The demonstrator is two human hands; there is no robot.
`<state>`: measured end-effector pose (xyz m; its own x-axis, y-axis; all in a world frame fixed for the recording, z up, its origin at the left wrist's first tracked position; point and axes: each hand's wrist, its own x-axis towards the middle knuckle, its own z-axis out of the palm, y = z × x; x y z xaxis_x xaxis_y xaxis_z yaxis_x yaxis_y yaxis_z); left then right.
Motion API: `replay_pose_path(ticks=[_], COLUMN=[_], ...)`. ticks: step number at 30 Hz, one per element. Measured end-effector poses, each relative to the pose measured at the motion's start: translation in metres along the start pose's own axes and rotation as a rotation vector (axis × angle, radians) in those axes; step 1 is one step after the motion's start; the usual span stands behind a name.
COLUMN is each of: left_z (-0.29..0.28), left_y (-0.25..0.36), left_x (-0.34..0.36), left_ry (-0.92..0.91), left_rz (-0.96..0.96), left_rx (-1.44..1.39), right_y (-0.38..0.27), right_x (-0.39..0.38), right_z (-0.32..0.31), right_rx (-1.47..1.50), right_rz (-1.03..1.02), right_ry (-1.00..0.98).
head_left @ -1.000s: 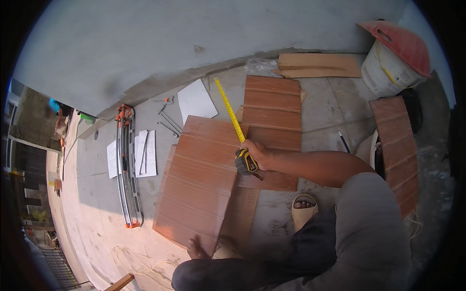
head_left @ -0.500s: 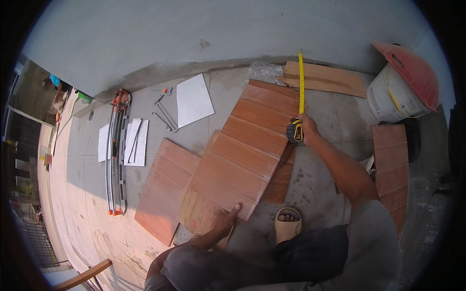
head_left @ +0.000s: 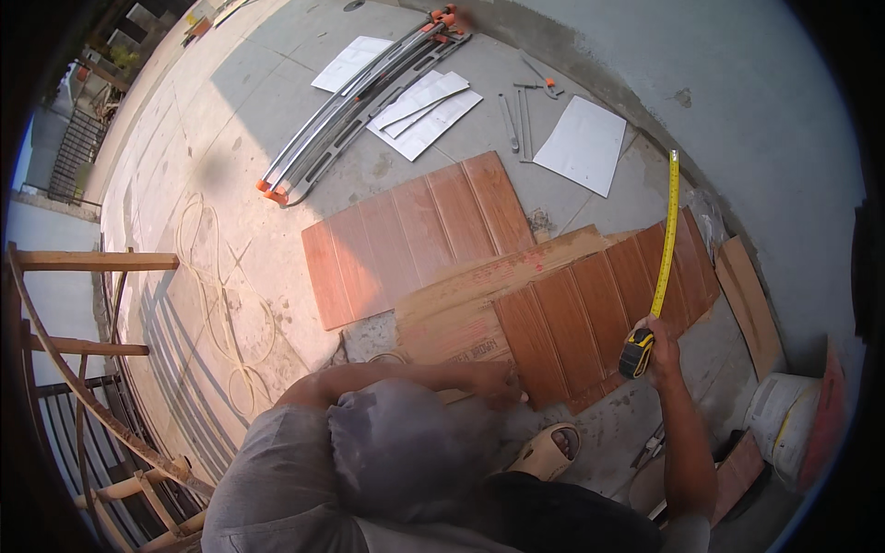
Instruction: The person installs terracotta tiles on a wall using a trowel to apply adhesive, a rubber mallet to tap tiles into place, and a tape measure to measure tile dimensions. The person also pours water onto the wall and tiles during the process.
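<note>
My right grip clamps the tape above the panel, near the floor's right edge; how closed my left grip is, I can't tell.

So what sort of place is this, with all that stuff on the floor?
Probably a small building site: there are ridged brown panels, a tape measure in the right hand, and a long orange-ended tool, maybe a tile cutter.

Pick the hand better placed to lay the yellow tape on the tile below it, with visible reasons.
Right, probably: the right hand grips the tape measure, its yellow tape extended over the tile. The left hand, blurred, is by the tile's left end, away from the tape.
</note>
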<state>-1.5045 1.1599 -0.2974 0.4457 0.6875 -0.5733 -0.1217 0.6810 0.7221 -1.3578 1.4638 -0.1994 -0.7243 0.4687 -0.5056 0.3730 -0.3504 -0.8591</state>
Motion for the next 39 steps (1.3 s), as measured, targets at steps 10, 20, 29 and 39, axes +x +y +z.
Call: replay_pose_path(ticks=[10, 20, 29, 39], left_z=[0.004, 0.030, -0.005, 0.006], left_y=[-0.037, -0.118, -0.174, -0.201], left_x=[-0.128, -0.211, -0.241, -0.229], left_ry=[0.743, 0.911, 1.099, 1.177], left_rz=[0.596, 0.370, 0.331, 0.211], left_rx=[-0.847, -1.085, -1.223, -1.344], right_y=[0.080, 0.078, 0.046, 0.054], right_x=[0.008, -0.034, 0.021, 0.026], right_z=[0.273, 0.397, 0.379, 0.377], right_rx=[-0.519, -0.736, -0.951, -0.870], right_rz=[-0.127, 0.161, 0.373, 0.424], right_ry=[-0.822, -0.907, -0.796, -0.724])
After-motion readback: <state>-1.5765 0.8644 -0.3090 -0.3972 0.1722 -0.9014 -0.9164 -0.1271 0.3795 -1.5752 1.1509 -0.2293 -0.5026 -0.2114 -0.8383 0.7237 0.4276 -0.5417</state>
